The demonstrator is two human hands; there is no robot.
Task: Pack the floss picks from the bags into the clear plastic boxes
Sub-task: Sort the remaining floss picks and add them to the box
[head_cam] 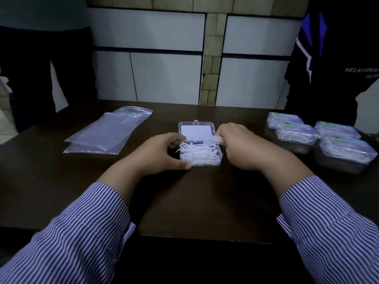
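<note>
Both hands work at the open box (200, 160): my left hand (162, 153) grips its side, my right hand (244, 144) pinches a floss pick (216, 138).

The scene is dim and bluish, underexposed — the dark table (205, 201) swallows most shadow detail. The white floss picks (200, 153) and the open box's lid (196, 131) stand out brightest, slightly blown out. Wide-angle distortion bends the striped sleeves (71, 242) near the edges; the light perhaps falls from above.
</note>
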